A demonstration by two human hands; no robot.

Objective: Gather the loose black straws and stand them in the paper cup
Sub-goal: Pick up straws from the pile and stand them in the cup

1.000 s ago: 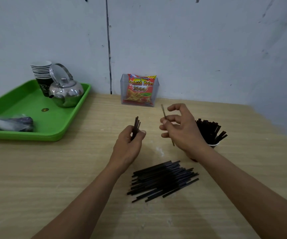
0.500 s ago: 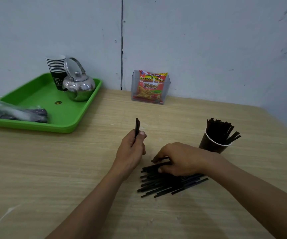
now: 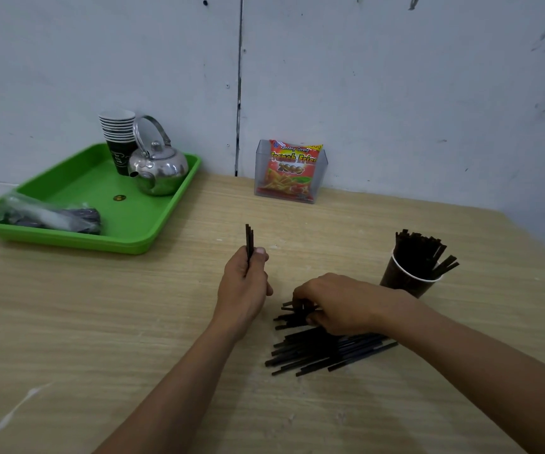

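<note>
Even, soft, moderately bright light; faint shadows under forearms on the surface (image 3: 68,322). Glare spots on the kettle (image 3: 158,167). Wide-angle bowing at edges; mild softness overall, near corners blurrier.

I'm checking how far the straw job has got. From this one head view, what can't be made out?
- Whether the right hand has pinched a straw: its fingers curl down over the pile, hiding the tips.
- How many straws the left hand holds: the bundle overlaps, too thin to count.
- The cup base: behind the right wrist.
</note>
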